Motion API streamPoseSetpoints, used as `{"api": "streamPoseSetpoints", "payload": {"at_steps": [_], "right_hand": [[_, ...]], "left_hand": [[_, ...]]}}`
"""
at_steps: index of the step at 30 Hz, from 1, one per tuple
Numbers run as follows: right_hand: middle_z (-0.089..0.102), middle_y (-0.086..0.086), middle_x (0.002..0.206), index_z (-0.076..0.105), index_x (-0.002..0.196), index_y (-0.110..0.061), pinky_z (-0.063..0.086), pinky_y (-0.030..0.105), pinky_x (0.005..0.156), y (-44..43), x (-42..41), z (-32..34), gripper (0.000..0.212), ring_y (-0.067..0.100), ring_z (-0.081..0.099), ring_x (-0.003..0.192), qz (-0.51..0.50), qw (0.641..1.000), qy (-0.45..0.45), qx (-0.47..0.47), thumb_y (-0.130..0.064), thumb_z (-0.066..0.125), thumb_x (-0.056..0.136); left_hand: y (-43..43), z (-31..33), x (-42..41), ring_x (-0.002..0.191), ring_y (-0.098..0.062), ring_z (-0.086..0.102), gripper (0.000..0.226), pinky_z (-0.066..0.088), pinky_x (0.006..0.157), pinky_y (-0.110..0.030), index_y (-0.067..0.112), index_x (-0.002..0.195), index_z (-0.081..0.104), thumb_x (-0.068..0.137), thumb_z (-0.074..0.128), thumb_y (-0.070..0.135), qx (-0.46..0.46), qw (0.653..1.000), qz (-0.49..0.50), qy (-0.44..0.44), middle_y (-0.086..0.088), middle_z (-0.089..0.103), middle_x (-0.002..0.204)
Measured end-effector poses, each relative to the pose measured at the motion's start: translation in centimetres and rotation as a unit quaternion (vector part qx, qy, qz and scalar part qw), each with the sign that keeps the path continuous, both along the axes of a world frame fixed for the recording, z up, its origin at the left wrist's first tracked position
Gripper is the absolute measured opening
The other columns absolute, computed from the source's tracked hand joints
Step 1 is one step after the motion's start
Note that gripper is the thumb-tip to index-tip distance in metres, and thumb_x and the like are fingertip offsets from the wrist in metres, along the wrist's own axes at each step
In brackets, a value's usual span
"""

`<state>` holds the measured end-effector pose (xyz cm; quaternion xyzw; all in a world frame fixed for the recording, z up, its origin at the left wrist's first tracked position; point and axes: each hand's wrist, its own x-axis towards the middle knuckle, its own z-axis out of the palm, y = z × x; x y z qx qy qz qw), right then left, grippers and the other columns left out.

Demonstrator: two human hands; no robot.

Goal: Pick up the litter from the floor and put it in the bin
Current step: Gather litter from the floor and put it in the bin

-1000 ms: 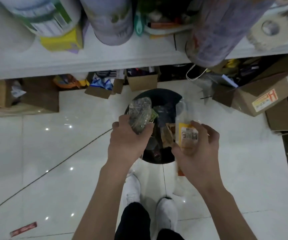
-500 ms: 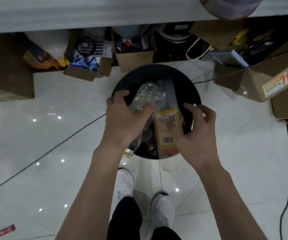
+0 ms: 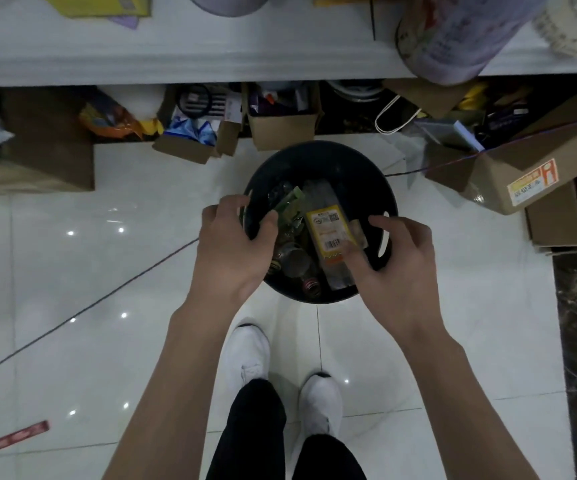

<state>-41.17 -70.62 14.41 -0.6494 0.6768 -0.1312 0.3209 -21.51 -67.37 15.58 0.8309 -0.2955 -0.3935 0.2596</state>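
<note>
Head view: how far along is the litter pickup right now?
Done: bottles already lie in the black bin. In hand: both hands are over it, the left hand at a green wrapper, the right hand touching a yellow-labelled clear packet; whether either is released is unclear. Left: a red strip lies on the floor.

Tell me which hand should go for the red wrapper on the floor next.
Left, probably. The red wrapper lies on the floor at the person's left, nearer the left hand; the right hand sits at the bin's right side.
</note>
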Motion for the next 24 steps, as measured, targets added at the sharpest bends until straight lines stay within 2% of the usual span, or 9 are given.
{"api": "streamPoseSetpoints", "payload": {"at_steps": [5, 8, 11, 17, 21, 24], "right_hand": [[0.047, 0.009, 0.133, 0.058, 0.127, -0.024, 0.047, 0.051, 0.098, 0.7, 0.9, 4.8, 0.056, 0.029, 0.051, 0.118, 0.029, 0.999, 0.006, -0.019, -0.051, 0.067, 0.079], [0.045, 0.007, 0.134, 0.055, 0.13, -0.025, 0.046, 0.051, 0.099, 1.0, 1.7, 8.4, 0.061, 0.028, 0.049, 0.12, 0.041, 0.999, 0.001, -0.017, -0.058, 0.061, 0.079], [0.051, 0.009, 0.128, 0.059, 0.126, -0.021, 0.047, 0.047, 0.099, 1.6, 2.5, 12.5, 0.06, 0.026, 0.052, 0.118, 0.064, 0.996, -0.022, -0.057, -0.057, 0.061, 0.078], [0.05, 0.0, 0.126, 0.058, 0.129, -0.024, 0.044, 0.04, 0.103, 3.9, 5.2, 22.6, 0.05, 0.015, 0.049, 0.118, 0.132, 0.987, -0.065, -0.07, -0.047, 0.068, 0.085], [0.05, -0.004, 0.124, 0.057, 0.128, -0.027, 0.047, 0.041, 0.1, 7.0, 7.9, 30.2, 0.05, 0.016, 0.051, 0.118, 0.177, 0.975, -0.101, -0.091, -0.049, 0.065, 0.084], [0.051, -0.006, 0.124, 0.056, 0.128, -0.031, 0.046, 0.042, 0.101, 10.1, 10.1, 35.6, 0.048, 0.015, 0.051, 0.119, 0.217, 0.964, -0.123, -0.09, -0.049, 0.064, 0.083]], "left_hand": [[2.3, 4.7, 0.8, 0.107, -0.015, 0.053, 0.045, 0.037, 0.083, -0.021, 0.024, 0.13, 0.052, 0.09, 0.061, 0.042, -0.014, 0.999, 0.016, -0.027, -0.002, 0.048, 0.129], [3.7, 8.1, 1.2, 0.109, -0.018, 0.055, 0.044, 0.041, 0.084, -0.024, 0.023, 0.13, 0.052, 0.09, 0.061, 0.04, -0.021, 0.999, 0.018, -0.04, -0.004, 0.048, 0.132], [5.4, 12.2, 1.5, 0.109, -0.014, 0.054, 0.043, 0.043, 0.085, -0.026, 0.023, 0.13, 0.052, 0.091, 0.059, 0.041, -0.043, 0.997, 0.041, -0.058, -0.002, 0.047, 0.132], [9.8, 21.9, 2.5, 0.112, -0.01, 0.052, 0.042, 0.042, 0.087, -0.025, 0.024, 0.131, 0.051, 0.093, 0.057, 0.041, -0.088, 0.99, 0.073, -0.081, 0.004, 0.047, 0.132], [14.0, 29.5, 3.3, 0.113, -0.011, 0.052, 0.042, 0.047, 0.094, -0.033, 0.025, 0.131, 0.051, 0.093, 0.056, 0.043, -0.108, 0.984, 0.107, -0.095, 0.005, 0.048, 0.132], [18.4, 35.5, 4.0, 0.113, -0.008, 0.052, 0.043, 0.045, 0.09, -0.026, 0.026, 0.132, 0.05, 0.094, 0.055, 0.043, -0.119, 0.978, 0.134, -0.106, 0.007, 0.05, 0.131]]}}
